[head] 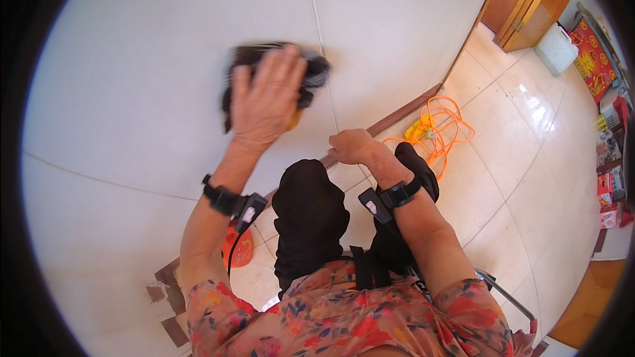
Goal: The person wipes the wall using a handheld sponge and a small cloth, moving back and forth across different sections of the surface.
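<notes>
My left hand (pixel 268 96) lies flat with its fingers spread over a dark, crumpled cloth (pixel 315 72), pressing it against the white wall (pixel 163 74). The cloth is blurred, and a bit of yellow shows at its lower edge. My right hand (pixel 353 147) is loosely curled above the brown baseboard, near my knees, and what is inside its fingers cannot be seen. Both forearms wear black straps with small black devices.
An orange cable (pixel 459 121) lies coiled by a yellow power strip (pixel 419 126) on the tiled floor (pixel 506 158). A red plastic container (pixel 240 248) stands below my left forearm. A whitish jug (pixel 556 49) stands near a wooden door (pixel 540 5). Packages line the right side.
</notes>
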`<state>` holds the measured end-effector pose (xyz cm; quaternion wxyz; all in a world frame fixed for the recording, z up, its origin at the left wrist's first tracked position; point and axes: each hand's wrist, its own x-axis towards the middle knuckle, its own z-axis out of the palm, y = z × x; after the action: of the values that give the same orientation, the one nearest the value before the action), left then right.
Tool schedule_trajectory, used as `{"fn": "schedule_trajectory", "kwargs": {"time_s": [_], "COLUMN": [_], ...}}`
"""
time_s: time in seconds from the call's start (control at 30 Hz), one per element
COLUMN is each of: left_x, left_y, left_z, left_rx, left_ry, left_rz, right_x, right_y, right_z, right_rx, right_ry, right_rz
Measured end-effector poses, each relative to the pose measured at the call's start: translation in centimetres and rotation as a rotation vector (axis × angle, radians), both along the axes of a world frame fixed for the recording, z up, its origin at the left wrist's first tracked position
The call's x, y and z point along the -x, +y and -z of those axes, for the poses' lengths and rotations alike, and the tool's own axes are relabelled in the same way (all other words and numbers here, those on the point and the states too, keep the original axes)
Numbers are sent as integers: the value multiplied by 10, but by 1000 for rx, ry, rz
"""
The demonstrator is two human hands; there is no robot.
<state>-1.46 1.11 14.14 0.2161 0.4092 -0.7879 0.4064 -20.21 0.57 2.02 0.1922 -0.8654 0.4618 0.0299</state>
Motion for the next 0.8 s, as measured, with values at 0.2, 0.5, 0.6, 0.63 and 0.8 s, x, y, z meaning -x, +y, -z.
{"fn": "schedule_trajectory", "kwargs": {"time_s": [0.2, 0.5, 0.6, 0.63, 0.8], "left_x": [2, 28, 21, 9, -61], "left_y": [-13, -26, -26, -23, 20], "left_z": [63, -16, 19, 42, 117], "left_rx": [-156, -89, -159, -159, -168], "left_ry": [-362, -184, -457, -522, -526], "left_rz": [121, 170, 172, 161, 49], "right_x": [-14, -1, 3, 2, 2], "right_y": [7, 8, 10, 10, 7], "right_z": [-6, -6, -8, -5, 7], "right_rx": [-64, -20, 39, 31, 13], "right_ry": [45, 35, 42, 32, 2], "right_rz": [-19, 15, 24, 2, -12]}}
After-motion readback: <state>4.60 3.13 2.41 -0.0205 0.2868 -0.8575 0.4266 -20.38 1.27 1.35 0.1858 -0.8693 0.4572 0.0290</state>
